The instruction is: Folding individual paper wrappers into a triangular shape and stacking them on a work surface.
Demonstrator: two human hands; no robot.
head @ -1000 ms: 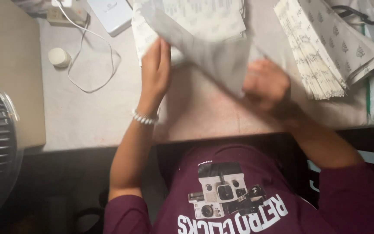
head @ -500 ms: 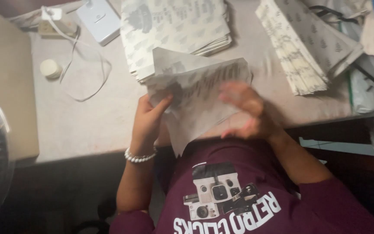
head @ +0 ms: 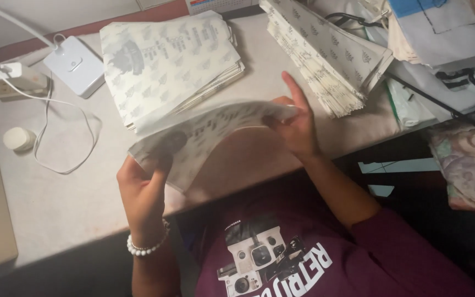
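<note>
Holding a printed paper bag [head: 210, 135] by its two ends, both hands lift it clear of the bench [head: 56, 203], above the near edge. Left hand [head: 141, 190]: grip clenched on the bag's lower left end, thumb on top, a white bead bracelet [head: 147, 247] at the wrist. Right hand [head: 295, 124]: grip pinching the bag's right end, forefinger pointing up and away. The bag sags slightly between the two grips and hides part of the bench behind it.

Just behind the bag lies a flat stack of similar printed bags [head: 166, 60]; the lifted bag overlaps its near edge in this view. To the right, near the right hand, a second, fanned stack [head: 325, 55] rests at an angle. At the far left stand a white box-shaped device [head: 75, 65], a plug adapter [head: 15, 77] and a looping white cable [head: 64, 137]; a small round white object [head: 18, 138] lies beside the loop. Cloth and papers [head: 446, 49] crowd the right end, crossed by black straps [head: 430, 99].
</note>
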